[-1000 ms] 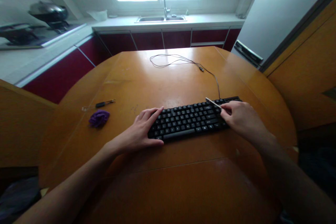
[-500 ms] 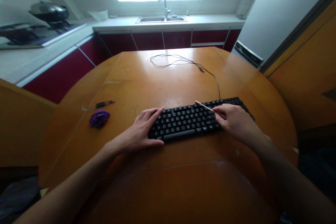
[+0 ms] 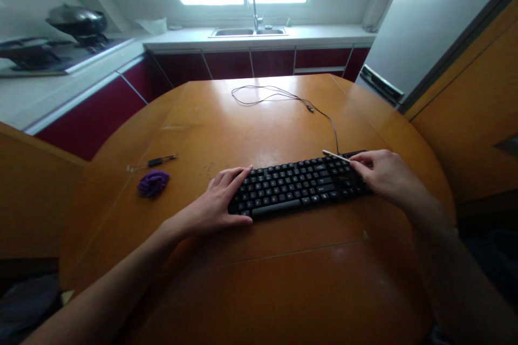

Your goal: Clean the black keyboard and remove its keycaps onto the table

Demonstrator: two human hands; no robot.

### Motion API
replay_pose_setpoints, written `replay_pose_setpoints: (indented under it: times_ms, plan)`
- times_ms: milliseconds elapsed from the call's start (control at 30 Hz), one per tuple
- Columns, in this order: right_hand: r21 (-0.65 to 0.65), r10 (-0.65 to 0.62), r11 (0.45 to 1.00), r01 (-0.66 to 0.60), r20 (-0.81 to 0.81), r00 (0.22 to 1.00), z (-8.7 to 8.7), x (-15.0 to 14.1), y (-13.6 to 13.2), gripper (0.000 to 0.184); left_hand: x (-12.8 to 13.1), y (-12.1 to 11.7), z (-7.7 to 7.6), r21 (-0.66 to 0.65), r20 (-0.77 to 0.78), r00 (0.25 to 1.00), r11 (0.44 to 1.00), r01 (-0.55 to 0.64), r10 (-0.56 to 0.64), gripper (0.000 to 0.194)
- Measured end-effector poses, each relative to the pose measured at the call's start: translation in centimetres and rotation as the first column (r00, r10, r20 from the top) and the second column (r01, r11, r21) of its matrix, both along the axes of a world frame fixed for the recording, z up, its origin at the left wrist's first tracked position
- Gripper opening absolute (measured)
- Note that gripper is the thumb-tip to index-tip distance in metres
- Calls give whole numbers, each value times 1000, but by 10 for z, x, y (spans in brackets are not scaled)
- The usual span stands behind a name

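A black keyboard (image 3: pixel 283 186) lies slightly slanted on the wooden table. My left hand (image 3: pixel 226 194) grips its left end, thumb along the front edge and fingers at the back. Between the thumb and fingers of my right hand (image 3: pixel 378 175) is a thin white stick (image 3: pixel 338 157), its tip slightly thicker, like a cotton swab. That tip points left, over the keyboard's back edge near the cable. My right hand is above the number pad and covers the keyboard's right end. Whether the tip touches the keys I cannot tell.
The keyboard's cable (image 3: pixel 335 132) runs back to a loose loop with its plug (image 3: pixel 309 108). On the table's left lie a crumpled purple cloth (image 3: pixel 152 183) and a small black-handled tool (image 3: pixel 156 161). Behind stand a counter with a sink (image 3: pixel 234 32), and a fridge (image 3: pixel 429 21).
My right hand has moved right along the keyboard with the stick, from the middle keys toward the number pad. My left hand stays in place.
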State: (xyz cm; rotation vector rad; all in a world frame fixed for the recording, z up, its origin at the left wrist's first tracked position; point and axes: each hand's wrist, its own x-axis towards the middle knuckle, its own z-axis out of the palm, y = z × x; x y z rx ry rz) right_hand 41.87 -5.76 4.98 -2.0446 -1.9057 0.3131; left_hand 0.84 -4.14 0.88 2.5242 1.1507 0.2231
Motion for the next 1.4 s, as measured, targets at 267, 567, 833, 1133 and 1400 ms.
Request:
replay_pose_setpoints:
  times_ms: [267,567,833,1133,1400]
  plan:
    - [78,-81,994,82,-9,997,2,-3,0,26,-1,0,0,-4,11,1000,1000,-4,5,114]
    - [-81,86,993,-81,60,994,1,-32,-10,35,0,1,-1,-2,8,1000,1000,1,-1,114]
    - [-163,47,987,-13,207,977,11,-24,-26,36,-1,1,-1,-2,18,1000,1000,9,-9,113]
    - [-45,-17,999,22,104,994,18,2,-19,36,-2,1,-4,-1,16,1000,1000,1,-1,113]
    - [-73,25,997,-18,87,996,3,-17,-8,32,-1,1,0,-4,8,1000,1000,6,-6,113]
